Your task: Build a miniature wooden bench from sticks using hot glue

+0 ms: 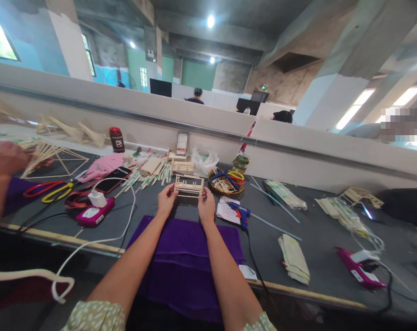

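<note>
Between my two hands is a small wooden stick frame (189, 188), with thin rails and short uprights. My left hand (167, 198) pinches its left end, and my right hand (205, 202) grips the right end. The frame is above the dark table, just beyond a purple cloth (184, 243) that hangs over the front edge. Behind it stands another small stick model (182, 165). Right of my right hand, a blue glue gun (243, 215) rests by a white paper (227, 211). A round basket (213, 189) of short sticks, with scissors on top, sits behind.
At left are loose sticks (156, 172), a phone (114, 179), a magenta power strip (94, 212) with a white cable, and scissors (57, 191). A co-worker's hand (3, 158) is by a stick structure (57, 158). At right lie a folded cloth (294, 258) and another power strip (360, 269).
</note>
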Available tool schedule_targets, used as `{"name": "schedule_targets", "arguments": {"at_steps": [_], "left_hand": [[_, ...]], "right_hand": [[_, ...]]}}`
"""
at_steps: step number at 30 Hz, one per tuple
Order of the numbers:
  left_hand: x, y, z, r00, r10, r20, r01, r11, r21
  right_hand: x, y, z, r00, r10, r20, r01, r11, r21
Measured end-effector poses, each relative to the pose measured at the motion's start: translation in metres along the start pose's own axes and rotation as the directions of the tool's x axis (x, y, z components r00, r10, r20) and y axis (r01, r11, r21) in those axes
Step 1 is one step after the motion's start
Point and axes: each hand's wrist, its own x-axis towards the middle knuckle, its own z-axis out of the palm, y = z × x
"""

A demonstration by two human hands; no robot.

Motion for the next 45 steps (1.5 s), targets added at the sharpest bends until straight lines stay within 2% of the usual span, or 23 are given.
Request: {"name": "schedule_targets", "arguments": {"at_steps": [10, 15, 17, 20, 23, 34, 40, 45], "left_hand": [[-0.007, 0.015, 0.002, 0.999, -0.044, -0.027, 0.041, 0.995, -0.095], [-0.006, 0.014, 0.002, 0.997, -0.064, -0.038, 0.059, 0.991, -0.124], [-0.006, 0.014, 0.001, 0.997, -0.071, -0.037, 0.066, 0.989, -0.130], [-0.006, 0.014, 0.002, 0.996, -0.081, -0.031, 0.076, 0.988, -0.135], [-0.006, 0.016, 0.002, 0.996, -0.086, -0.024, 0.082, 0.987, -0.138], [-0.007, 0.021, 0.001, 0.995, -0.103, -0.018, 0.099, 0.985, -0.140], [-0.004, 0.020, 0.002, 0.994, -0.108, -0.020, 0.104, 0.985, -0.135], [-0.002, 0.020, 0.001, 0.994, -0.106, -0.016, 0.103, 0.987, -0.122]], "right_hand": [[-0.012, -0.005, 0.005, 0.997, -0.040, -0.073, 0.030, 0.990, -0.139], [-0.015, -0.015, -0.002, 0.980, -0.182, -0.083, 0.152, 0.948, -0.279], [-0.017, -0.019, -0.005, 0.972, -0.234, -0.038, 0.209, 0.923, -0.324], [-0.020, -0.022, -0.005, 0.951, -0.296, 0.094, 0.310, 0.892, -0.328], [-0.022, -0.021, -0.003, 0.925, -0.311, 0.219, 0.369, 0.871, -0.324], [-0.024, -0.026, 0.000, 0.939, -0.224, 0.261, 0.320, 0.847, -0.424], [-0.023, -0.021, 0.000, 0.935, -0.259, 0.240, 0.320, 0.910, -0.264], [-0.019, -0.021, -0.003, 0.983, -0.139, 0.122, 0.159, 0.971, -0.177]]}}
